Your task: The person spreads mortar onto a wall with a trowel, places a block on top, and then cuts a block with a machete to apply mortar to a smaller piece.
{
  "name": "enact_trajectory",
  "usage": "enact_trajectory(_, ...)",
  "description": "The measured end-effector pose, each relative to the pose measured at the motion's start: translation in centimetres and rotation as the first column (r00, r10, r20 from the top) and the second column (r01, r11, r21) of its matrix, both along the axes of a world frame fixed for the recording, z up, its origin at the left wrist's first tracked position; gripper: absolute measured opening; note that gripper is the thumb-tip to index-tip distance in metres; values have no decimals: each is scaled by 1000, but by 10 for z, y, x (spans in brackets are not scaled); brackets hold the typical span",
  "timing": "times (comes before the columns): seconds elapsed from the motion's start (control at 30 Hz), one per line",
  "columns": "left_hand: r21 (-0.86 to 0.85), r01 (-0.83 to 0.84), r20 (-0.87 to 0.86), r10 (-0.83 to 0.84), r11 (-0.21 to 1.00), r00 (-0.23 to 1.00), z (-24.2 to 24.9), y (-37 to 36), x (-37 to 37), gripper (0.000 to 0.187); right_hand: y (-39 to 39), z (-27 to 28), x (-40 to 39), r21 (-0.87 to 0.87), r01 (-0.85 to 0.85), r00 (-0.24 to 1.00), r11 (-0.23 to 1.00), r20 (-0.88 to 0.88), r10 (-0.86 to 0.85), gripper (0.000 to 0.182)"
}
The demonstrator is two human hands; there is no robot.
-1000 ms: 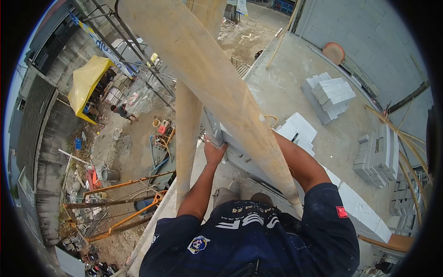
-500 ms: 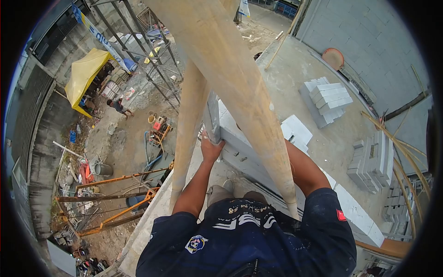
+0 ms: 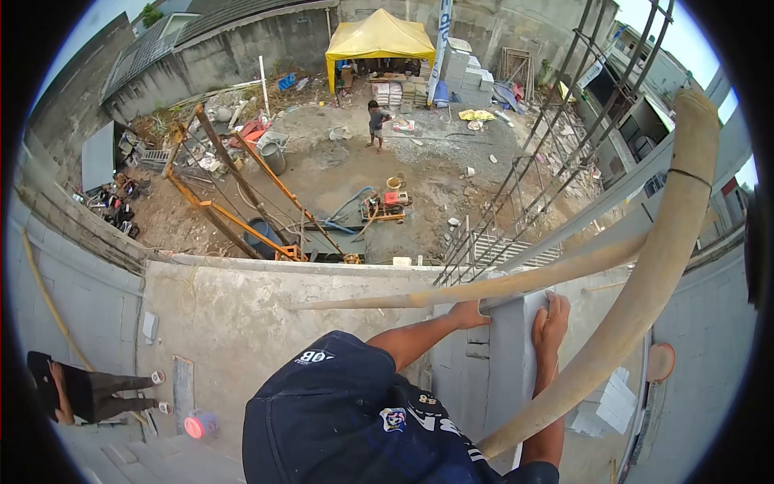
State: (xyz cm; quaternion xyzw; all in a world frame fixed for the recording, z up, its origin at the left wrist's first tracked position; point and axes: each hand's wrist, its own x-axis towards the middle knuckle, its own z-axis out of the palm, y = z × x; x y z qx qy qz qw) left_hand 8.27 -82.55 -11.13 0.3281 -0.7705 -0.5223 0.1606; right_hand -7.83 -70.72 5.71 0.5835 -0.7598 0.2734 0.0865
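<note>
A grey concrete block (image 3: 513,335) lies at the end of a narrow grey block wall (image 3: 461,371) in front of me. My left hand (image 3: 468,315) is at the block's near-left edge, its fingers closed against the corner. On the opposite side, my right hand (image 3: 551,321) presses along the block, fingers bent over its far end. Two pale bamboo poles cross my view: a thin pole (image 3: 484,288) passes just beyond my left hand, and a thick pole (image 3: 637,315) curves past my right forearm.
Beyond the concrete floor edge (image 3: 322,274) lies a lower yard with a yellow tent (image 3: 380,36), a red machine (image 3: 395,199) and a person (image 3: 377,125). Metal scaffolding (image 3: 556,137) rises at right. Another person (image 3: 81,387) stands at left near a pink bucket (image 3: 200,423). White blocks (image 3: 605,403) lie right.
My view has swung left, bringing the yard ahead and a second person in at left. My right hand, previously hidden behind a pole, now shows on the block; my left stays at its edge.
</note>
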Motion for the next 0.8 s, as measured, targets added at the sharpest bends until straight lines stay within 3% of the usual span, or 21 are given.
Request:
enact_trajectory(0.03, 89, -18, 100, 9, 996, 995, -4, 7, 8, 104, -2, -7, -7, -33, -30, 999, 999, -12, 30, 36)
enact_trajectory(0.1, 32, -181, -11, 182, 983, 983, -29, 39, 37, 111, -3, -8, -12, -3, -25, 1000, 1000, 19, 26, 35)
enact_trajectory(0.2, 131, -140, 152, 119, 982, 981, -67, 77, 122, 114, -3, -20, -24, -12, -93, 996, 996, -6, 93, 35)
enact_trajectory(0.27, 182, -168, 307, 107, 969, 946, -104, 106, 196, 112, -7, -28, -29, -34, -14, 997, 999, -78, 11, 36)
enact_trajectory(0.33, 206, -317, 598, 137, 926, 790, -109, 138, 280, 107, -11, -26, -28, -4, -38, 999, 999, -29, 38, 37)
enact_trajectory(0.37, 263, -366, 644, 120, 893, 756, -127, 156, 326, 102, -11, -26, -29, 0, -14, 999, 1000, -30, 14, 37)
enact_trajectory(0.47, 187, -682, 876, 194, 707, 441, -104, 214, 432, 90, -14, -28, -34, 20, 7, 999, 1000, -35, -7, 37)
enact_trajectory(0.53, 155, -788, 910, 223, 596, 349, -81, 246, 471, 90, -15, -27, -34, 24, -23, 999, 999, -46, 24, 37)
enact_trajectory(0.67, 171, -854, 914, 245, 492, 324, -77, 294, 493, 89, -19, -29, -37, 0, -22, 998, 1000, -60, 22, 38)
enact_trajectory(0.77, 194, -863, 852, 356, 465, 384, -97, 311, 470, 85, -17, -26, -45, 52, -22, 999, 998, -42, 24, 34)
enact_trajectory(0.8, 215, -855, 820, 388, 472, 420, -105, 313, 459, 82, -14, -25, -48, -22, -47, 995, 999, 90, 49, 32)
